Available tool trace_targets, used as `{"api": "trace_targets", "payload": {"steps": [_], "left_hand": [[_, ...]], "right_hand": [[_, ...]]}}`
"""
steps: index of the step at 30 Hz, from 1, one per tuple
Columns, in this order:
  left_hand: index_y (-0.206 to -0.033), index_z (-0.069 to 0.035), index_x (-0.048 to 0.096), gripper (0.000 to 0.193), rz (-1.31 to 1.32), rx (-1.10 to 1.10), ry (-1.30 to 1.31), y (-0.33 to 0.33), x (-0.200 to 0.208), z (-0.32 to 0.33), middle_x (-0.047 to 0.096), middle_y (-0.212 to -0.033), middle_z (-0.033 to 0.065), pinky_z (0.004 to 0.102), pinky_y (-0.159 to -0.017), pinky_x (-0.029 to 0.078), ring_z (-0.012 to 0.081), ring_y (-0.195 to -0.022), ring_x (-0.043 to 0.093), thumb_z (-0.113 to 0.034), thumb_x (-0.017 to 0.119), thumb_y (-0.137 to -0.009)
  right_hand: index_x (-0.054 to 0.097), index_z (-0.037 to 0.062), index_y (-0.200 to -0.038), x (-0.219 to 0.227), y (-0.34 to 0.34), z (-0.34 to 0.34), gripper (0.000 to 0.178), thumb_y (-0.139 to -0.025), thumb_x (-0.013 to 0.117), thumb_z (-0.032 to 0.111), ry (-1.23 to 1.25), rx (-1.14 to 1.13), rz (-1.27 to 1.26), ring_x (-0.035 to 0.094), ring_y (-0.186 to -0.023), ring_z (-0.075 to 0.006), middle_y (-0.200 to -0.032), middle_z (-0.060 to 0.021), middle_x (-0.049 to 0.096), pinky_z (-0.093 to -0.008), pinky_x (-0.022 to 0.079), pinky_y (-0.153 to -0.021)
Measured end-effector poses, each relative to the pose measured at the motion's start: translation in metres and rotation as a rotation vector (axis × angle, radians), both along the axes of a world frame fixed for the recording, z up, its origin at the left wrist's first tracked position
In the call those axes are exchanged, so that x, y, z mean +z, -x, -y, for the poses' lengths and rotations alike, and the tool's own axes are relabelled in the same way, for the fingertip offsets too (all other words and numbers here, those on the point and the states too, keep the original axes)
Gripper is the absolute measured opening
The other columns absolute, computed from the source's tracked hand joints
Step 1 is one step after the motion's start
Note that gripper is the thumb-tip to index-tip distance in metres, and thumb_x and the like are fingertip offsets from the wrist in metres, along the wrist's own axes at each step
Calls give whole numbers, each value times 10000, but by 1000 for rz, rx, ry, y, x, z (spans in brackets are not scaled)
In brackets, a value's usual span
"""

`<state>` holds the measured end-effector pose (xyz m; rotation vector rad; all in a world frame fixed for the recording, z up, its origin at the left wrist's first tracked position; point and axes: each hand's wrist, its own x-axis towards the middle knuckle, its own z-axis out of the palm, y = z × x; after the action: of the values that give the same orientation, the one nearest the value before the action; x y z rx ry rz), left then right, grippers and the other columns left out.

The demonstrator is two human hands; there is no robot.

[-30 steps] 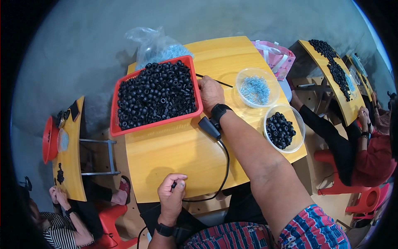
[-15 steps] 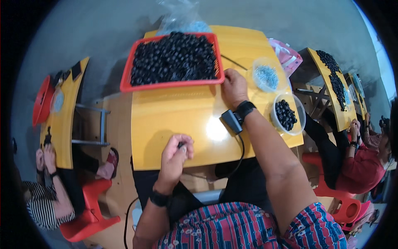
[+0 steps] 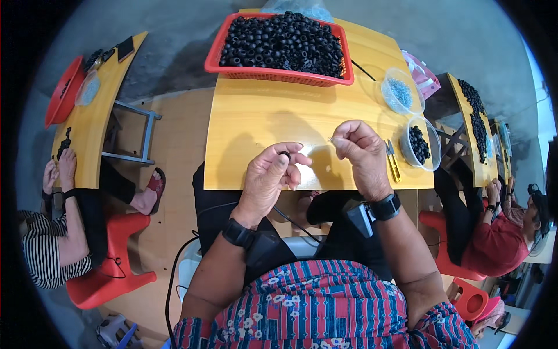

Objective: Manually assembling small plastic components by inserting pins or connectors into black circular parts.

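Note:
My left hand (image 3: 268, 181) is over the near edge of the yellow table (image 3: 244, 116). A small black ring-shaped part (image 3: 284, 155) is held between its thumb and fingers. To the right, my right hand (image 3: 364, 156) is raised over the tabletop, thumb and forefinger pinched together. Something tiny and pale is at those fingertips, too small to make out. The hands are apart. At the far side stands a red basket (image 3: 256, 71) heaped with black round hollow parts (image 3: 279, 43).
Clear tubs at the right hold small silvery-blue pieces (image 3: 400, 92) and black parts (image 3: 418, 145). Two slim tools with yellow handles (image 3: 393, 161) lie near my right hand. A dark rod (image 3: 363, 70) is beside the basket. People sit at tables on both sides.
My right hand has come back from beside the basket and is now pinched near my left hand. The left still holds the black part. The whole view has shifted.

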<state>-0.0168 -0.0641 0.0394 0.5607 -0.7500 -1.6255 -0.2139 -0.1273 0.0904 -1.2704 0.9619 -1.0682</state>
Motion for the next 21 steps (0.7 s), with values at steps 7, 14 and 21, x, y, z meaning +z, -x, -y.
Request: {"api": "trace_targets", "payload": {"steps": [7,14,21], "left_hand": [[-1218,-26,523,332,-256,-19,-51,-2,-10,0,477,-816,-4,182,-583,373,51,-671,415,-274,523,-997],[-1239,-18,504,322,-306,8,-59,-5,-10,-1,497,-900,21,184,-601,378,71,-722,430,-247,476,-1015],[-1287,-5,493,347,-246,1,-104,-6,-3,-2,514,-930,31,176,-611,387,67,-734,433,-225,466,-1019]], "right_hand": [[612,33,-936,-3,-21,-12,95,-851,642,2,-60,85,18,558,-744,-53,-839,13,608,-210,468,-661],[615,28,-939,-4,-32,-20,99,-850,644,-6,-74,94,24,549,-727,-47,-831,12,607,-202,461,-634],[617,28,-953,-6,-31,-19,103,-857,650,7,-71,94,17,546,-716,-39,-821,20,606,-195,455,-631]]}}
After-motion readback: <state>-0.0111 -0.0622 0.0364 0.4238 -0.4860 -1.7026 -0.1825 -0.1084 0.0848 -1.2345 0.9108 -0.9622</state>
